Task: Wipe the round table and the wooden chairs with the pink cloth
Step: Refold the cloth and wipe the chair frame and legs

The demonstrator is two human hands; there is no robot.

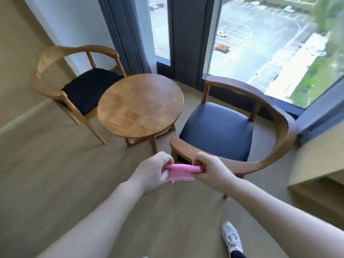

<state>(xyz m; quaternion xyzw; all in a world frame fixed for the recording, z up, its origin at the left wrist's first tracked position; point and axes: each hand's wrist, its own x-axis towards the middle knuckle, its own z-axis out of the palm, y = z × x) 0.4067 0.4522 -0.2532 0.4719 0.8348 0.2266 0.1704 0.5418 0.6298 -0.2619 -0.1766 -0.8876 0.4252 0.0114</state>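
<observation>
Pink cloth (181,172), folded into a short band with a pale stripe along its lower edge, is stretched between both hands in mid-air over the floor. The left hand (151,172) has its fingers curled round the cloth's left end, and the right hand (212,169) pinches the right end between thumb and curled fingers. Just beyond the hands is the front armrest of the right wooden chair (275,127), which has a curved back and a blue seat pad. To its left stands the round wooden worktop (140,103), bare-topped, and past that the left wooden chair (61,71) with a dark seat, near the grey curtain (128,34). A tall window (260,43) overlooks a car park. A grey sneaker (232,239) shows on the beige floor (55,164) below.
</observation>
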